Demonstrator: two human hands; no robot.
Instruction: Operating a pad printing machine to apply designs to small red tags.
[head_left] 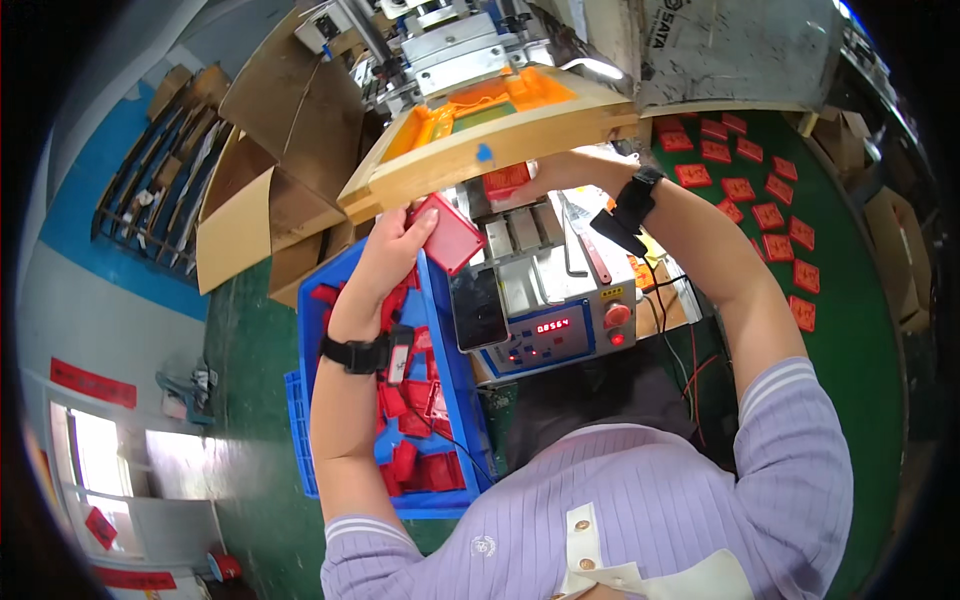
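My left hand (393,250) grips a flat red plastic case part (455,236), tilted above the left side of the bench machine. Beneath the wooden screen-printing frame (500,140), my right hand (560,174) has its fingers round the edge of a second red plastic piece (505,181). That piece sits at the machine's fixture, and the frame hides its far part. Orange ink (540,88) lies inside the frame. Below my left forearm, a blue crate (455,400) contains several loose red plastic pieces (430,470).
A dark phone (480,308) leans by the control box (550,335) with its red button. A hex key (572,240) and a red-handled tool (597,260) lie on the machine. Printed red pieces (768,216) cover the green surface at right. An open cardboard box (235,235) stands left.
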